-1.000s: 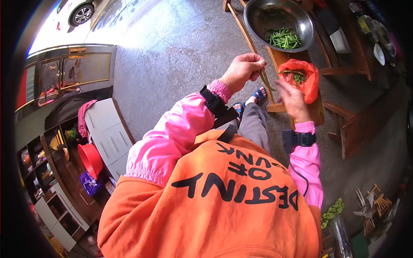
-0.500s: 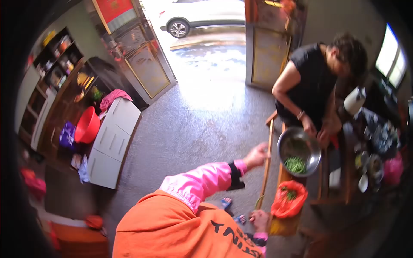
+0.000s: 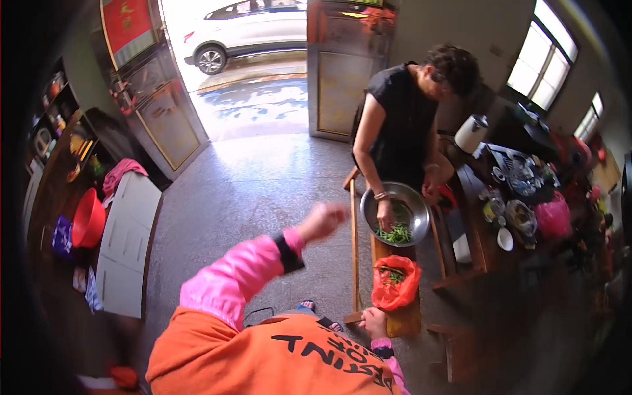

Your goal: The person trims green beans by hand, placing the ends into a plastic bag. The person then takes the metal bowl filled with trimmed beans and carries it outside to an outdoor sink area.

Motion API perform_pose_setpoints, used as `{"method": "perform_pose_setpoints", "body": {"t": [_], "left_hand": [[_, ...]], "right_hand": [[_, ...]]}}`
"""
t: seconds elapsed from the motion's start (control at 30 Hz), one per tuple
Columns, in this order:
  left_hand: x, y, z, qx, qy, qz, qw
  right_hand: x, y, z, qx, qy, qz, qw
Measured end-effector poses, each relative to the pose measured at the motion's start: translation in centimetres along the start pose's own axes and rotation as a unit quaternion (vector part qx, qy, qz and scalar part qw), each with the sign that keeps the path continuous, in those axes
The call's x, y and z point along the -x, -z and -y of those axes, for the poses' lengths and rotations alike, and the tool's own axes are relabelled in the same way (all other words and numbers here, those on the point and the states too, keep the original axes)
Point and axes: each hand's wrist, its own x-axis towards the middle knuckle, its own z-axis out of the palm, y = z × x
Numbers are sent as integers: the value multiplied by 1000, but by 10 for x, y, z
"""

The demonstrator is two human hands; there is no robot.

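My left hand [image 3: 322,222], in a pink sleeve with a black cuff, is raised over the floor left of the bench. Motion smears its fingers, so I cannot tell its grip. Low beside the bench, my right hand [image 3: 374,322] is closed, with a thin green stalk [image 3: 360,304] showing faintly at its fingers. Just beyond it lies an open red plastic bag [image 3: 394,299] with green stalks inside. Farther along the bench sits a metal bowl [image 3: 418,204] holding cut green pieces [image 3: 395,233]. A co-worker's hand [image 3: 385,216] reaches into that bowl.
The wooden bench [image 3: 403,321] carries the bag and bowl. A co-worker in black [image 3: 401,125] stands at its far end. To the right, a table holds a kettle [image 3: 471,133] and a pink bag [image 3: 553,217]. A white cabinet [image 3: 122,243] stands left.
The view has turned right, shifting the scene leftward. My left hand has moved away from the bench and bowl. The co-worker's hand has gone from the bowl's rim down into it.
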Motion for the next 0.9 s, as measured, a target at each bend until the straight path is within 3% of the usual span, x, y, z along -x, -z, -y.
{"method": "perform_pose_setpoints", "body": {"t": [0.03, 0.07, 0.1, 0.13, 0.2, 0.27, 0.37, 0.43, 0.5, 0.73, 0.8, 0.9], "left_hand": [[32, -29, -9, -58, -58, 79, 993], [62, -48, -39, -31, -18, 123, 992], [86, -75, -32, -119, -149, 172, 966], [103, -86, -50, -110, -95, 233, 962], [126, -102, -70, -112, -143, 258, 949], [140, -117, -70, -177, -113, 350, 913], [158, -130, -68, -273, -103, 364, 884], [164, -139, -63, -262, -110, 384, 878], [169, -145, -64, -243, -106, 433, 861], [166, -158, -65, -233, -94, 451, 856], [164, -165, -60, -249, -113, 468, 840], [165, -172, -55, -231, -125, 431, 863]], "right_hand": [[-4, -1, -4, 36, 4, 3, 999], [-7, -4, -5, 31, 5, -5, 999], [-9, -7, -4, 59, 1, 6, 998], [-7, -8, -3, 89, -6, 17, 996], [1, -8, -6, 110, 17, 21, 994], [2, -10, -14, -13, -5, 73, 997], [-1, -7, -36, 7, -4, 76, 997], [19, -6, -5, 13, -29, 83, 996], [18, -2, -24, 30, -34, 81, 996], [20, 6, -15, 19, -96, 90, 991], [13, 9, -11, 29, -76, 84, 993], [4, 13, -22, 61, -64, 61, 994]]}}
